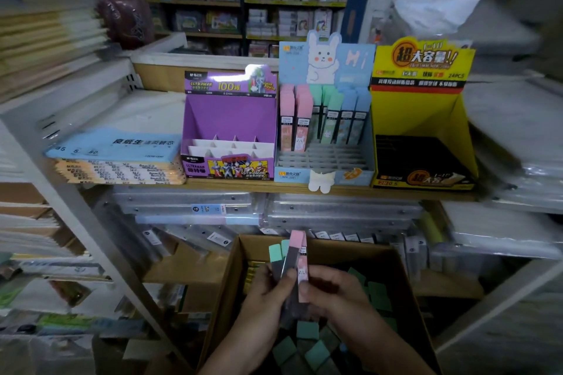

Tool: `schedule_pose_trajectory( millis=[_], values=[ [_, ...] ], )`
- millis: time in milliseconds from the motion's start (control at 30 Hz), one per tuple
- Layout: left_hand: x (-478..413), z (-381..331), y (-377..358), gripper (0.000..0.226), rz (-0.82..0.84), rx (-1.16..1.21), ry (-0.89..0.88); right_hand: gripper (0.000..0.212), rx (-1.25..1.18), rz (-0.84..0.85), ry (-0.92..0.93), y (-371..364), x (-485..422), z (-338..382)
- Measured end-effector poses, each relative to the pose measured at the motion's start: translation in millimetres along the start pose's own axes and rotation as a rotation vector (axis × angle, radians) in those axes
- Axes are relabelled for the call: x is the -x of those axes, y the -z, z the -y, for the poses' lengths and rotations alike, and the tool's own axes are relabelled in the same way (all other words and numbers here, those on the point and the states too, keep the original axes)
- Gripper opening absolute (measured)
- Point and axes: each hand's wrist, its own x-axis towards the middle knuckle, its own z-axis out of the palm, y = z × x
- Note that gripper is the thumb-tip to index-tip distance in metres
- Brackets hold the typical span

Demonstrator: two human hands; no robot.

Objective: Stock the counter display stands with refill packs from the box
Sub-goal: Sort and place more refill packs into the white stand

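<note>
Gripping slim packs (298, 256), left hand (268, 298), right hand (333, 292), cardboard box (227, 289)

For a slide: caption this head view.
Left hand and right hand hold refill packs over the box, below the bunny display stand.

Dim shop light, brightest on the display stands (326, 61) in the middle, darker down in the box (225, 292), edges smeared and bent, far shelves (274, 3) soft

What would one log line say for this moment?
left hand: grips several packs | right hand: pinches pink pack | place: above box | blue stand: front slots empty
</note>
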Motion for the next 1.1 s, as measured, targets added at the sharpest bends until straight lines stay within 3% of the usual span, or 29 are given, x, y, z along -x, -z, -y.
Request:
schedule_pose_trajectory(
  millis=[133, 300, 500, 867, 1100],
  values=[
    [7.3, -14.8, -12.4, 0.037, 0.056, 0.065, -0.018, 0.028, 0.101, -0.029, 0.087, 0.9, 11.2, 21.1],
    [14.0, -28.9, -21.6, 0.035, 0.123, 0.114, -0.039, 0.038, 0.146, -0.225, 0.116, -0.8, 18.6, 41.0],
    [20.0, -43.9, -36.9, 0.040, 0.123, 0.066, -0.153, 0.031, 0.375, -0.296, 0.157, -5.7, 27.5, 64.5],
    [32.3, -71.3, -47.6, 0.023, 0.102, -0.040, -0.285, 0.040, 0.770, -0.276, 0.343, -7.5, 36.0, 109.9],
    [42.0, -86.9, -48.5, 0.019, 0.068, -0.033, -0.297, 0.038, 0.729, -0.286, 0.417, -10.1, 32.0, 131.2]
  ],
)
